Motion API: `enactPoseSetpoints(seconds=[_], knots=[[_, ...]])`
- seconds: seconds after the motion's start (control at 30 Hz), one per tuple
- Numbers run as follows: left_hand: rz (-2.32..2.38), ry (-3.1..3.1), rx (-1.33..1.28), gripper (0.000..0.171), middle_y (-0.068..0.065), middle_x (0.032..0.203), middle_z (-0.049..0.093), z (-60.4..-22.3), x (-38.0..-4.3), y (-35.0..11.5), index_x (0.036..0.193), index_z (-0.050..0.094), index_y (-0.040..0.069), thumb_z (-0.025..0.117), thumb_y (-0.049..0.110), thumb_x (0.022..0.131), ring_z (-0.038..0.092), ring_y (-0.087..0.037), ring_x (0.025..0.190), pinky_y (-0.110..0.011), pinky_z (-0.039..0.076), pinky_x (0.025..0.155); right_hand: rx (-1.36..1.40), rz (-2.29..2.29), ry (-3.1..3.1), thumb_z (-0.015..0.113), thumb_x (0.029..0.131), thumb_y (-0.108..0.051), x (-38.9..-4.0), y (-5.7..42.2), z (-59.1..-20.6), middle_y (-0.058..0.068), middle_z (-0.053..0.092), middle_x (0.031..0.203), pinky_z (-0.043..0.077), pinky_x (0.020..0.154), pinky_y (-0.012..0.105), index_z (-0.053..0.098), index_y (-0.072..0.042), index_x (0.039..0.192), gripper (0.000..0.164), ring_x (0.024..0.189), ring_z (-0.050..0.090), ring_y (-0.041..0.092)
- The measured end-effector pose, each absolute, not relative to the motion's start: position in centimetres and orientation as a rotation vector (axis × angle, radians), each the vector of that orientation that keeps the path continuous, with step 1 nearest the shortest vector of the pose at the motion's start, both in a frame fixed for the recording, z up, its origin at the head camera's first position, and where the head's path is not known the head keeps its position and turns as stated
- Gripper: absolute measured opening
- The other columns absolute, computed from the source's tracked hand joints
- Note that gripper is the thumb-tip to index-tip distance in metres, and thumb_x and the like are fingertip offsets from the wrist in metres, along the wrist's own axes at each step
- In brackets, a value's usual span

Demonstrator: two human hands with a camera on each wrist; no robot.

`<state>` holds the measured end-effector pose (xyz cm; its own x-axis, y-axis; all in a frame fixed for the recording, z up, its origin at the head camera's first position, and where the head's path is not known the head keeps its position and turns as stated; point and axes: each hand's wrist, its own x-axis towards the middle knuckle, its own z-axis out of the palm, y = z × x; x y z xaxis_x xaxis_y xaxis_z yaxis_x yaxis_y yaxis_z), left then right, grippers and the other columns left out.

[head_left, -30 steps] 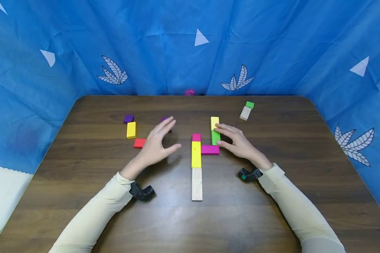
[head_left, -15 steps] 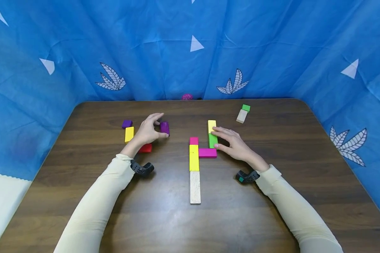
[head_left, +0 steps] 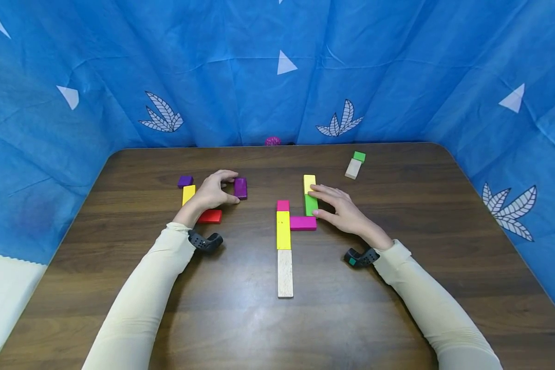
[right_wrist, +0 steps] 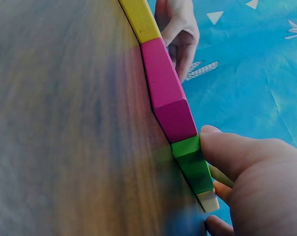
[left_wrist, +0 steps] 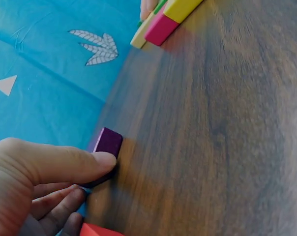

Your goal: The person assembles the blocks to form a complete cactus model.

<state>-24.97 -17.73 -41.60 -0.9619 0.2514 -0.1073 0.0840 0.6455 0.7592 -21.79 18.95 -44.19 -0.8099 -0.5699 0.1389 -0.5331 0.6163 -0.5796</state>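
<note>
In the head view my left hand (head_left: pixel 211 191) is at the left side of a purple block (head_left: pixel 240 188), its thumb and fingers bent about the block's near and far ends. The left wrist view shows the thumb tip over that purple block (left_wrist: pixel 109 142); the index fingertip is hidden. My right hand (head_left: pixel 344 208) rests beside a green block (head_left: pixel 311 205) and a pale yellow block (head_left: pixel 309 184), its fingers fairly straight and touching them. These adjoin a magenta block (head_left: pixel 303 223), which meets a row of a pink block (head_left: pixel 283 205), a yellow block (head_left: pixel 283 231) and a whitish block (head_left: pixel 285 273).
Close to the left hand lie a red block (head_left: pixel 210 216), another yellow block (head_left: pixel 189 193) and a dark purple block (head_left: pixel 185 181). A small green block (head_left: pixel 359 156) and a whitish block (head_left: pixel 353 168) lie at the back right. A blue curtain (head_left: pixel 240 67) hangs behind the wooden table (head_left: pixel 351 318).
My left hand has come left and slightly back to the purple block, its thumb and fingers drawing closer together. The right hand stays by the green and pale yellow blocks. The camera view has shifted slightly.
</note>
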Motion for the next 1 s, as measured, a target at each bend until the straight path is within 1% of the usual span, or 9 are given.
enactPoseSetpoints(seconds=[0.13,0.27,0.43,0.57,0.73,0.87,1.0], knots=[[1.205,2.681,0.259,0.066,-0.018,0.139,0.051,-41.8,-25.0,-17.9,0.137,0.053,0.001,0.08,0.006,0.077,0.047,-0.035,0.127,-0.047,0.038,0.111,-0.949,-0.961,2.774,0.063,0.095,-0.025,-21.8,19.0,-44.3,0.013,0.04,0.154,0.014,0.117,0.062,0.051,-0.009,0.142,0.051,0.145,0.03,0.036],[1.247,2.702,0.235,0.067,-0.02,0.134,0.054,-42.0,-25.2,-17.8,0.137,0.053,0.0,0.081,0.01,0.077,0.052,-0.036,0.121,-0.047,0.043,0.107,-0.947,-0.969,2.769,0.063,0.095,-0.025,-21.8,19.0,-44.3,0.012,0.04,0.155,0.013,0.117,0.062,0.051,-0.01,0.142,0.051,0.145,0.03,0.035],[1.353,2.724,0.146,0.069,-0.022,0.126,0.058,-41.8,-25.5,-17.1,0.138,0.052,-0.001,0.082,0.012,0.077,0.06,-0.035,0.112,-0.045,0.049,0.1,-0.946,-0.967,2.768,0.063,0.095,-0.025,-21.7,18.9,-44.1,0.012,0.039,0.155,0.013,0.118,0.061,0.051,-0.01,0.142,0.051,0.146,0.029,0.035],[1.395,2.734,0.127,0.069,-0.02,0.123,0.058,-41.3,-25.7,-15.8,0.139,0.052,0.0,0.082,0.011,0.077,0.062,-0.034,0.108,-0.043,0.051,0.097,-0.938,-0.97,2.766,0.063,0.095,-0.024,-21.7,19.0,-44.0,0.012,0.039,0.155,0.013,0.118,0.061,0.051,-0.009,0.142,0.051,0.146,0.029,0.035],[1.39,2.74,0.19,0.068,-0.019,0.124,0.058,-40.8,-26.0,-13.5,0.138,0.053,0.001,0.082,0.008,0.077,0.061,-0.033,0.107,-0.042,0.051,0.097,-0.944,-0.977,2.765,0.064,0.095,-0.023,-21.7,19.0,-44.0,0.012,0.04,0.155,0.013,0.118,0.061,0.051,-0.009,0.142,0.051,0.145,0.03,0.035],[1.357,2.736,0.264,0.067,-0.018,0.127,0.057,-40.8,-25.9,-11.8,0.137,0.054,0.001,0.082,0.008,0.077,0.061,-0.032,0.107,-0.041,0.052,0.097,-0.954,-0.977,2.765,0.064,0.094,-0.023,-21.7,19.0,-44.0,0.012,0.04,0.154,0.013,0.118,0.061,0.051,-0.009,0.142,0.052,0.146,0.03,0.035],[1.338,2.729,0.335,0.066,-0.016,0.132,0.056,-41.0,-25.7,-10.6,0.136,0.055,0.0,0.082,0.006,0.076,0.062,-0.031,0.106,-0.04,0.052,0.096,-0.959,-0.985,2.758,0.064,0.094,-0.023,-21.8,18.9,-44.1,0.012,0.04,0.155,0.012,0.118,0.061,0.051,-0.008,0.142,0.052,0.146,0.029,0.035]])
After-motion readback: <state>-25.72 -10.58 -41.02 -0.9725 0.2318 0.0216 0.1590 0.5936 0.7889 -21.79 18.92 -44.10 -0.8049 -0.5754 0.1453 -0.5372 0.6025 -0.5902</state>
